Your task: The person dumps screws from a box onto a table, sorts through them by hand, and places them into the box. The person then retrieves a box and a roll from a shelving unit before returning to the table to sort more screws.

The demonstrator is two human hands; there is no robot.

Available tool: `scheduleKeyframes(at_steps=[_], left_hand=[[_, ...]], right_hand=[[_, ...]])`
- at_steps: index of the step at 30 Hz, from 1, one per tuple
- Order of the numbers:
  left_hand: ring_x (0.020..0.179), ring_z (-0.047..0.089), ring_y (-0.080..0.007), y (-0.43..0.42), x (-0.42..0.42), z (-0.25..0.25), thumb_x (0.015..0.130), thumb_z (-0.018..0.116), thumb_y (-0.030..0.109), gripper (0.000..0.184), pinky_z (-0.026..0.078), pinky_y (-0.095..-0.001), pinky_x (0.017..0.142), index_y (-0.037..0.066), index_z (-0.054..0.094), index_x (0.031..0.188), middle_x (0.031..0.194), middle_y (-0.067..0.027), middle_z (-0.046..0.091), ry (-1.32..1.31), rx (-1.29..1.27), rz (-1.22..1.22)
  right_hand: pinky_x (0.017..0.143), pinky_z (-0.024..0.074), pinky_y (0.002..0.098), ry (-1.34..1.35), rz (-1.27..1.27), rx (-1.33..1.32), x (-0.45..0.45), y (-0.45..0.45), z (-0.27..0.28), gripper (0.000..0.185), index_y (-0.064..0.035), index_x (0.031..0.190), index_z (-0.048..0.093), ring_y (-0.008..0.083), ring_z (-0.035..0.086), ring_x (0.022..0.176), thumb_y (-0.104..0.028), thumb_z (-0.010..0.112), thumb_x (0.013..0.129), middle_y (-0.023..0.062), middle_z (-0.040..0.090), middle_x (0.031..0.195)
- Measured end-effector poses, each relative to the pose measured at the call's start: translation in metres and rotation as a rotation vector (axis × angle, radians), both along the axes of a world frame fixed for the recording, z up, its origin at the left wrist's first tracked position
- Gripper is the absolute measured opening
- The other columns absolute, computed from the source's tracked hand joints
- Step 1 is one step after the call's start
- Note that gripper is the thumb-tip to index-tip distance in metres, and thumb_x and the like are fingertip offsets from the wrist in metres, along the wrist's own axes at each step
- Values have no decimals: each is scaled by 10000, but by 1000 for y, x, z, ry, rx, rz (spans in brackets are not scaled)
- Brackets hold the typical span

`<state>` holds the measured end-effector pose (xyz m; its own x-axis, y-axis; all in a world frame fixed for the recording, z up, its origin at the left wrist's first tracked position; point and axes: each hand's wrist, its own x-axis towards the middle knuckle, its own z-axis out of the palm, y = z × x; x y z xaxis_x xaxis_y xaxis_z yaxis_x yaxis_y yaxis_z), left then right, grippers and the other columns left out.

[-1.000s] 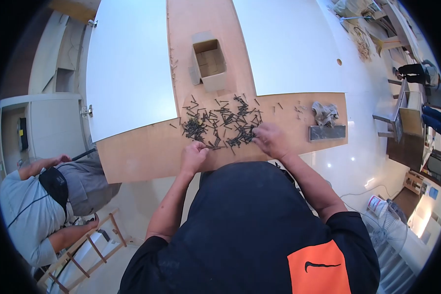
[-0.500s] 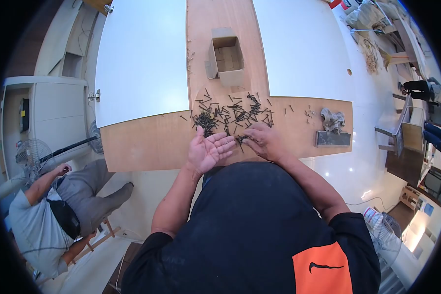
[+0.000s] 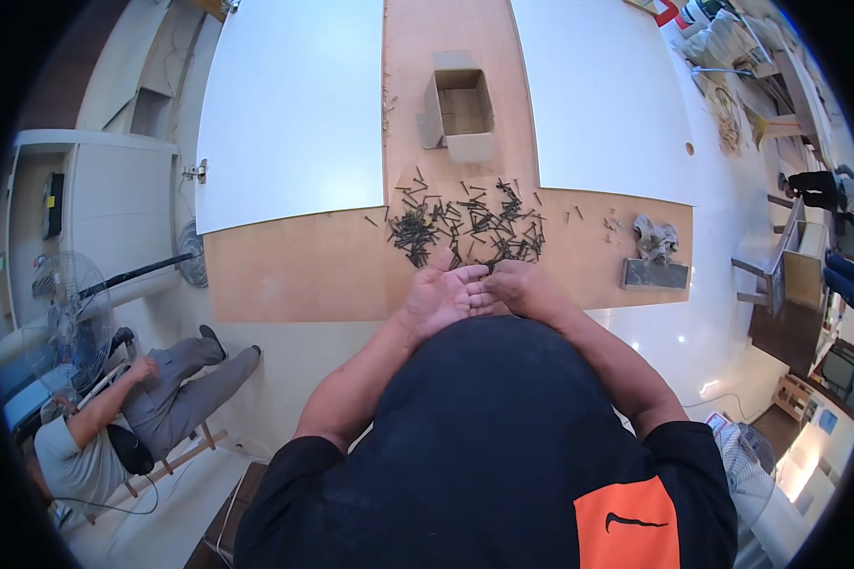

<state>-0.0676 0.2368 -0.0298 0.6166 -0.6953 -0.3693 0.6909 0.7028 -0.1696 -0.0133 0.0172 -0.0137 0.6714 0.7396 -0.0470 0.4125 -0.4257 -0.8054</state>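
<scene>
Dark screws (image 3: 413,230) lie scattered in a loose pile on the wooden board (image 3: 304,270). My left hand (image 3: 443,299) is palm up at the near side of the pile, fingers spread toward the right, with nothing visible on the palm. Touching or nearly touching its fingertips is my right hand (image 3: 522,287), its fingers bent together; what they hold is hidden or too small to name. Beyond the pile stands an open cardboard box (image 3: 470,147), and no contents show inside it.
White panels (image 3: 294,114) flank the box. A grey block (image 3: 655,275) and a crumpled cloth (image 3: 655,239) sit at the board's right end. At the left, another person (image 3: 176,379) is beside a fan (image 3: 66,313). More people are at far right.
My left hand has turned from closed to palm up and open. My right hand has come in against its fingertips. The view has shifted, and the other person at the left has moved.
</scene>
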Motion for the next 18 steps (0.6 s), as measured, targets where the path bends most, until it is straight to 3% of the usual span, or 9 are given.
scheduleKeyframes(at_steps=[3, 6, 9, 11, 14, 18], left_hand=[[1368, 465, -377, -7, 2, 3, 994, 511, 548, 769, 322, -541, 1173, -68, 392, 1439, 1416, -257, 510, 19, 2, 41], [1272, 569, -324, -11, 4, 7, 1018, 525, 458, 628, 428, -473, 1099, -39, 458, 1397, 1323, -216, 596, 25, 132, 60], [1079, 675, -215, 14, 0, 9, 1017, 575, 329, 460, 521, -358, 935, -9, 543, 1327, 1179, -150, 685, -173, 945, -34], [920, 694, -120, 28, -8, -16, 989, 628, 244, 351, 526, -276, 770, 12, 611, 1251, 1056, -105, 727, -315, 1291, 76], [841, 700, -193, 61, -12, -45, 939, 673, 188, 271, 538, -307, 746, -8, 700, 1124, 979, -93, 736, -281, 1689, 76], [796, 685, -238, 73, -3, -20, 895, 689, 162, 230, 543, -346, 730, -5, 713, 1051, 884, -129, 717, -431, 2117, 102]], right_hand=[[708, 537, 400, -11, -60, 6, 0, -6, -7, 46, -73, 868, 669, 324, 652, 818, -53, 666, 826, 115, 633, 858], [729, 543, 395, -136, -256, -1, 9, -18, -11, 81, -58, 906, 672, 335, 660, 841, -21, 653, 837, 136, 655, 893], [754, 541, 406, -339, -577, -138, 43, -82, -25, 95, -46, 943, 677, 348, 659, 874, -21, 632, 863, 158, 667, 912], [772, 539, 414, -450, -700, -312, 58, -118, -24, 106, -38, 952, 682, 351, 658, 886, -18, 611, 876, 164, 672, 917], [787, 537, 416, -486, -724, -331, 70, -157, -26, 120, -34, 972, 682, 351, 659, 888, -26, 608, 878, 169, 672, 928], [810, 537, 413, -462, -767, -372, 66, -164, -22, 137, -29, 1002, 677, 357, 656, 908, -56, 630, 877, 172, 673, 960]])
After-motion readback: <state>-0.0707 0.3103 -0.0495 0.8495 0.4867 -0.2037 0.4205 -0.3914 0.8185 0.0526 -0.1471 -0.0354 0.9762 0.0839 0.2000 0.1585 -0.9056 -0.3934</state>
